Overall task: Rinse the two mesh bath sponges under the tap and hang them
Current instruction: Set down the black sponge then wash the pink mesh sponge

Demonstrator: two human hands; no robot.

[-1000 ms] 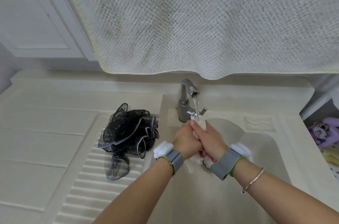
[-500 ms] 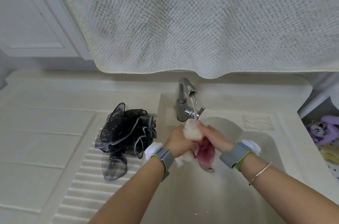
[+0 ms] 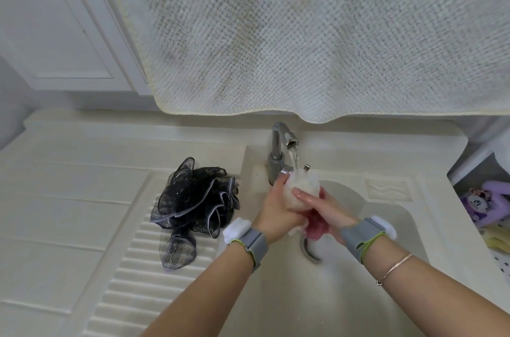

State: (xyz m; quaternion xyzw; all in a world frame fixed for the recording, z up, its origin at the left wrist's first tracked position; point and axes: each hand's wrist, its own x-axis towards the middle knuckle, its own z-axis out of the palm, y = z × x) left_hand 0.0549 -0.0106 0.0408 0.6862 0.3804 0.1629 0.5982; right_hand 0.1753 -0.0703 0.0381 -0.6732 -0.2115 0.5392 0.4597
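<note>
Both hands are wrapping around the white-and-pink mesh sponge (image 3: 302, 193) at about one o'clock from the frame's centre, the left hand (image 3: 276, 209) cupping it with curled fingers from nine o'clock and the right hand (image 3: 323, 208) pressing its fingers across it from four o'clock, while water is running from the tap (image 3: 281, 143) straight onto the sponge's white top at twelve o'clock. The black mesh sponge (image 3: 193, 204) is lying untouched on the ribbed drainboard (image 3: 132, 276) at nine o'clock of the hands, just beside the sink basin (image 3: 386, 220), and a pale towel (image 3: 303, 33) is hanging overhead.
</note>
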